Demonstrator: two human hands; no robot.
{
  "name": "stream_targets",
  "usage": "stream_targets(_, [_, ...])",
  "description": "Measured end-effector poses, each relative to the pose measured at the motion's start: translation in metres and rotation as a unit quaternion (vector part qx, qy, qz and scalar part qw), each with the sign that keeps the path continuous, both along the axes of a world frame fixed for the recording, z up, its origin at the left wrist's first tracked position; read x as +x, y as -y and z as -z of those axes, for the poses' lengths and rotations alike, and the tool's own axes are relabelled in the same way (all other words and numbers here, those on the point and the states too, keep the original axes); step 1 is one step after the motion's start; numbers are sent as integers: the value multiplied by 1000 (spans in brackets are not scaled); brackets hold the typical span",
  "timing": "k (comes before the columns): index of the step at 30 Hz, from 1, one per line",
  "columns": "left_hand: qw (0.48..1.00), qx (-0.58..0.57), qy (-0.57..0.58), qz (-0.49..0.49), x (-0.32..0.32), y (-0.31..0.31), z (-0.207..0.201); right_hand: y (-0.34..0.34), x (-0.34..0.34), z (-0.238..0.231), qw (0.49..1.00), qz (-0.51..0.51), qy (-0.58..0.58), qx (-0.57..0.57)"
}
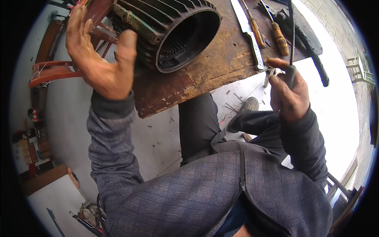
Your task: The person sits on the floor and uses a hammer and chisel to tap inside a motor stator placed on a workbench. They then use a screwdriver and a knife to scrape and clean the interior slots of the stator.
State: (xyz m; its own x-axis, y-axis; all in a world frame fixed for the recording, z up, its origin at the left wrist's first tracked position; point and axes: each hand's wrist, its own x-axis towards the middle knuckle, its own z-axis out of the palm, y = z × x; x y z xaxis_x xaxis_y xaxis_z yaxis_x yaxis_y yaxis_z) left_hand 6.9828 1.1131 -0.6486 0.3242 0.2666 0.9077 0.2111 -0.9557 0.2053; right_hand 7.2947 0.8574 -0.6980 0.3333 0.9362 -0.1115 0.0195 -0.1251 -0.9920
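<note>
A finned motor housing (173, 39) lies on its side on a worn wooden table (221, 65). Its round open end faces me, and ridges show on the dark inner wall. My left hand (103, 59) is raised beside the housing's left side, fingers apart and holding nothing. Past the table's front edge, my right hand (291, 94) grips a long screwdriver (291, 43) by its grey handle. The thin dark shaft points away from me, and its tip runs out of view at the top.
By my right hand lie a white-handled knife (252, 45) and two wooden-handled tools, one a thick-gripped one (279, 39). A black strip (316, 63) overhangs the table's right edge. A red chair (59, 71) stands at left. Scraps (233, 106) litter the floor near my shoe.
</note>
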Motion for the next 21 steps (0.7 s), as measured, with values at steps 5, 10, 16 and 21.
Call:
stream_targets(5, [923,-375,80,-16,-19,-79,8,-90,2,17,991,-35,32,121])
stream_targets(10, [848,-526,45,37,-15,-90,23,-140,-20,11,994,-38,-36,93])
stream_targets(16, [817,-575,36,35,-13,-79,14,-159,-45,24,976,-31,-169,136])
stream_targets(21, [842,-538,32,10,2,-36,7,-139,-47,14,981,48,-171,79])
